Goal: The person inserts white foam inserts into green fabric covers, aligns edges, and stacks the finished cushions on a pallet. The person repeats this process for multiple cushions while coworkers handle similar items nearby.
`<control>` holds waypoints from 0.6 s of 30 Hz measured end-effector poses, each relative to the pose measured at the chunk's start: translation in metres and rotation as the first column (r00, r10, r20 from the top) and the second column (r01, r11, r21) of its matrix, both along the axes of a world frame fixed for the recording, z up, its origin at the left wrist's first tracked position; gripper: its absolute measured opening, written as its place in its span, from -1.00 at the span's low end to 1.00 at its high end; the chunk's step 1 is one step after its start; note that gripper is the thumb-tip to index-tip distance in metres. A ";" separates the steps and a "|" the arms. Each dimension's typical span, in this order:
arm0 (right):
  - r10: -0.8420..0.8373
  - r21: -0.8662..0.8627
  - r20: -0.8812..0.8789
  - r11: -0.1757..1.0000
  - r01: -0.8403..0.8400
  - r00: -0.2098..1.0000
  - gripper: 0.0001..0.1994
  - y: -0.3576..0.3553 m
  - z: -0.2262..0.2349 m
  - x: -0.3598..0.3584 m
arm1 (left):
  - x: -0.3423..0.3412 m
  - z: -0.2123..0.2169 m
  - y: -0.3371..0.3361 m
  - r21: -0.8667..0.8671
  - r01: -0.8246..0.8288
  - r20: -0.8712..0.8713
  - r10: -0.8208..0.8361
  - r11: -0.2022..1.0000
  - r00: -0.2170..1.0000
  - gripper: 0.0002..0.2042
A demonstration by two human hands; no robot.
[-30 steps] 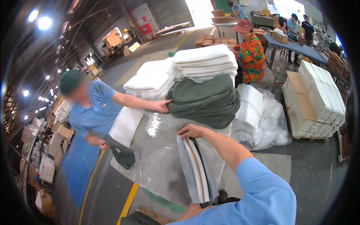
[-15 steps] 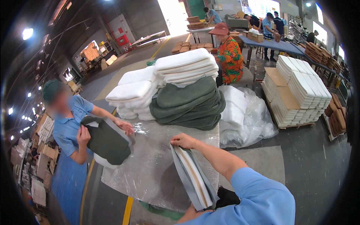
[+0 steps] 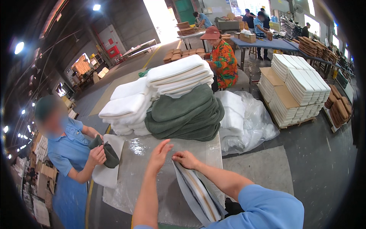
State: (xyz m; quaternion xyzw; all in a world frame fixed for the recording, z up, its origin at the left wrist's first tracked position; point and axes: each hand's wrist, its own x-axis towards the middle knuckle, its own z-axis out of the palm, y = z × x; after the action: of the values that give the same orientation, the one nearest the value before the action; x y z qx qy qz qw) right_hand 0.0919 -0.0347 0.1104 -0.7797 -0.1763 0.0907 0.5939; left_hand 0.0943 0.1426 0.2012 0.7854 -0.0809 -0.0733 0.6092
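My right hand point(image 3: 185, 159) is closed on the upper end of a grey-green fabric cover point(image 3: 182, 181). The cover stands on its edge over the plastic-wrapped table point(image 3: 162, 202), partly wrapped round a white pad point(image 3: 197, 191) with a tan stripe along its edge. Just left of that upper end, my left hand point(image 3: 160, 155) is raised with its fingers stretched out, holding nothing. Beyond both hands lies a heap of dark green fabric covers point(image 3: 183, 114), against stacked white pads point(image 3: 179, 72). The lower end of the held cover is partly hidden by my right sleeve.
At the left, a co-worker in a blue shirt point(image 3: 65, 141) handles a dark green cover point(image 3: 111, 155) and a white pad point(image 3: 108, 175). Bagged white pads point(image 3: 248, 122) sit beyond the table's right edge. A pallet of white pads point(image 3: 295, 91) stands farther right. Another person point(image 3: 225, 63) works behind.
My left hand has come up from the cover's lower end to beside its upper end. My right hand keeps its grip. The co-worker's green cover is now bunched up, baring the white pad.
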 end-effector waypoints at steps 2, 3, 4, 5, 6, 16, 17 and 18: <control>-0.015 0.062 0.053 0.998 0.011 0.998 -0.70 0.004 -0.002 -0.003 | 0.030 -0.007 -0.026 -0.037 0.098 -0.128 -0.102 0.994 0.986 -0.52; -0.002 0.091 0.067 0.996 -0.004 0.998 -0.72 0.012 0.000 -0.005 | 0.039 -0.015 -0.029 -0.055 0.123 -0.211 -0.132 0.991 0.968 -0.50; -0.006 0.099 0.070 0.995 -0.001 0.998 -0.73 0.012 -0.006 -0.006 | 0.047 -0.023 -0.041 -0.099 0.161 -0.298 -0.183 0.982 0.937 -0.49; -0.059 0.197 0.097 0.980 0.039 0.994 -0.77 0.015 -0.012 -0.008 | 0.052 -0.029 -0.047 -0.093 0.209 -0.342 -0.228 0.974 0.912 -0.48; -0.080 0.217 0.113 0.975 0.054 0.990 -0.79 0.010 -0.019 -0.005 | 0.056 -0.035 -0.054 -0.097 0.255 -0.391 -0.273 0.962 0.879 -0.47; -0.076 0.486 0.046 0.873 0.044 0.996 -0.90 -0.001 -0.046 -0.012 | 0.042 -0.033 -0.070 0.057 0.383 -0.445 -0.320 0.922 0.837 -0.43; -0.072 0.454 0.052 0.890 0.041 0.996 -0.90 -0.002 -0.045 -0.017 | 0.037 -0.033 -0.067 0.092 0.380 -0.429 -0.308 0.921 0.849 -0.43; -0.079 0.416 0.071 0.908 0.043 0.994 -0.90 -0.006 -0.044 -0.018 | 0.034 -0.034 -0.069 0.126 0.385 -0.401 -0.308 0.914 0.863 -0.42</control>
State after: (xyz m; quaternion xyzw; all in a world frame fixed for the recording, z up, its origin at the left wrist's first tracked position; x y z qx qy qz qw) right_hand 0.0735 -0.0407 0.0659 -0.6445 -0.1924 -0.0012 0.7400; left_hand 0.1280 0.0734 0.1675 0.7870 -0.0962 -0.3378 0.5072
